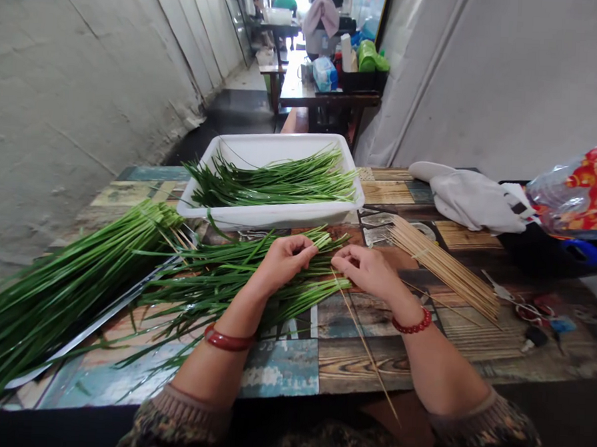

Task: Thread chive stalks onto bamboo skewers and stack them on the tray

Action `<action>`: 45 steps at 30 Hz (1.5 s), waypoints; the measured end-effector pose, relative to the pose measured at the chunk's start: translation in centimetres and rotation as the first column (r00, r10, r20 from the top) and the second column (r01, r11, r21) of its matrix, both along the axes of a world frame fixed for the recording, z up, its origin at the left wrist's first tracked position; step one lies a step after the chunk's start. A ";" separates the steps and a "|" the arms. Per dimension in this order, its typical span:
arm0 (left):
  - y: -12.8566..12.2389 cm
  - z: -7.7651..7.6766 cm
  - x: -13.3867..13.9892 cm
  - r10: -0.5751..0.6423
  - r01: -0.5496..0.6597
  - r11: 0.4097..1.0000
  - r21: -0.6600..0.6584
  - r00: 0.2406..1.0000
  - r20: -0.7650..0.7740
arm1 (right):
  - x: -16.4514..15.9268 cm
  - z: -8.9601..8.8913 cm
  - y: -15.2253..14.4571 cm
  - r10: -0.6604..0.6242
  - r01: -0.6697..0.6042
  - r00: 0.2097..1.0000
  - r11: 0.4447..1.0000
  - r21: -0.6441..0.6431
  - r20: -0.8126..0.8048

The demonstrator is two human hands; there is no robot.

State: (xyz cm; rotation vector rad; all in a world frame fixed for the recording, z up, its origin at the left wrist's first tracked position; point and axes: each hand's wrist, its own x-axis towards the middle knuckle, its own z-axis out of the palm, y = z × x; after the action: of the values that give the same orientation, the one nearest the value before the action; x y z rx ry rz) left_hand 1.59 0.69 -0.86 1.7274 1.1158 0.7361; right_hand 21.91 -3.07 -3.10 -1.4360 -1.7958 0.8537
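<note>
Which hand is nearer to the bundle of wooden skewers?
Right. The right hand is to the left of the bundle of wooden skewers; the left hand is farther left, at the green stalks.

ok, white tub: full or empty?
Partly filled: green stalks lie inside the white tub, with bare inner wall showing behind them.

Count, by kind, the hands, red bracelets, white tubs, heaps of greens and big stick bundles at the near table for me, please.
Hands: 2, left hand and right hand
Red bracelets: 2, left bracelet and right bracelet
White tub: 1
Heaps of greens: 3, left heap, middle heap and tub heap
Big stick bundle: 1
Total: 9
</note>
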 end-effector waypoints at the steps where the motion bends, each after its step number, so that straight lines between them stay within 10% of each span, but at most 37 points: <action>1: 0.0 0.0 0.0 0.003 -0.003 1.000 0.000 1.000 0.004 | 0.1 0.0 -0.1 0.014 -0.014 0.998 1.000 0.001 0.063; 18: -0.1 0.0 -0.1 0.031 -0.031 1.000 0.001 0.999 0.029 | 0.3 0.8 -0.8 0.205 -0.207 0.978 0.976 -0.071 -0.039; 28: -0.6 0.4 -0.1 -0.003 0.023 0.992 -0.124 0.987 0.158 | -3.7 -0.1 -2.2 -0.164 0.089 0.895 0.977 -0.194 -0.415; 45: -0.8 0.3 0.3 0.075 -0.022 0.983 -0.180 0.952 0.296 | -4.1 -0.8 -2.2 -0.194 0.195 0.905 0.980 -0.035 -0.378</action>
State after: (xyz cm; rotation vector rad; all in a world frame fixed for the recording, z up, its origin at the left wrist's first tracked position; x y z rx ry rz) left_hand 1.87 -0.12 -0.55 1.3891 0.9819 0.8731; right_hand 17.80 -5.25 -3.95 -1.3141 -1.3390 0.9482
